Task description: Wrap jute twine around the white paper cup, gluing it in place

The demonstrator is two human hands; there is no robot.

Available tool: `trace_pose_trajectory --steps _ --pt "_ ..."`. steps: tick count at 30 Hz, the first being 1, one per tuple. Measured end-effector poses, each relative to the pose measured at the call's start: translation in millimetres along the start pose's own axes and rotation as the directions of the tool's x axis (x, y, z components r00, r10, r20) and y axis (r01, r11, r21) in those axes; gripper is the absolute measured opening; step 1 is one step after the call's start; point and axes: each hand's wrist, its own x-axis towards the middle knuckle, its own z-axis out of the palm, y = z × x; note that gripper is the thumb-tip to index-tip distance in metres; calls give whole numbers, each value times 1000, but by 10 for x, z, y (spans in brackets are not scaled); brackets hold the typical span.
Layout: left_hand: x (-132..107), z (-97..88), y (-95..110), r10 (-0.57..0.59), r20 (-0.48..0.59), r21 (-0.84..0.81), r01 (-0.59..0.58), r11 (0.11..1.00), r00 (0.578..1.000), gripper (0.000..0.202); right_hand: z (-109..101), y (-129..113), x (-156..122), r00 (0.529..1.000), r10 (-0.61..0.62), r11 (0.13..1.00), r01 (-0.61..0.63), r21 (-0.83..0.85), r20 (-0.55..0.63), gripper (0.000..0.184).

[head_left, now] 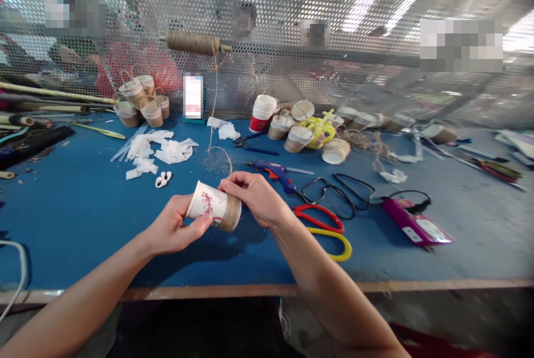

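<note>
My left hand (173,230) grips the open rim end of a white paper cup (208,205) with a red print, held on its side above the blue table (83,224). The cup's base end is wound with brown twine (231,214). Fingers of my right hand (254,196) are pinched on the twine at that base end. A strand of twine (213,107) runs from there up to a spool (192,42) hung on the perforated screen.
A blue glue gun (277,173), red and yellow scissors (325,224) and a purple packet (413,225) lie to the right. Twine-wrapped cups stand at back left (139,102) and centre (296,135). White paper scraps (161,149) lie left. Other people sit behind the screen.
</note>
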Motion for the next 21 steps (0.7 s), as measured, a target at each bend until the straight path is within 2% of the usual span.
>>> trace_pose_trajectory --steps 6,10,13,15,17,19,21 --pt "-3 -14 3 -44 -21 -28 43 999 999 15 2 33 43 999 41 999 -41 11 5 31" --pt "10 -46 -2 -103 -122 -115 89 989 987 12 -46 35 64 993 111 993 -109 41 -50 43" --pt "37 -58 -11 -147 -201 -151 117 982 969 12 -87 -29 5 992 122 988 -125 91 36 53" --pt "54 -56 -20 -178 -201 -144 151 978 963 13 -96 -80 -51 985 100 989 -114 94 139 51" --pt "66 -53 -33 -200 -166 -134 179 975 966 14 -90 -109 -90 981 83 993 -96 66 175 44" --pt "76 -60 -50 -200 -127 -140 182 973 972 15 -83 -107 -96 988 68 995 -77 63 140 38" --pt "89 -87 -68 -177 -134 -160 155 975 975 19 -90 -85 -69 996 51 994 -57 95 67 35"
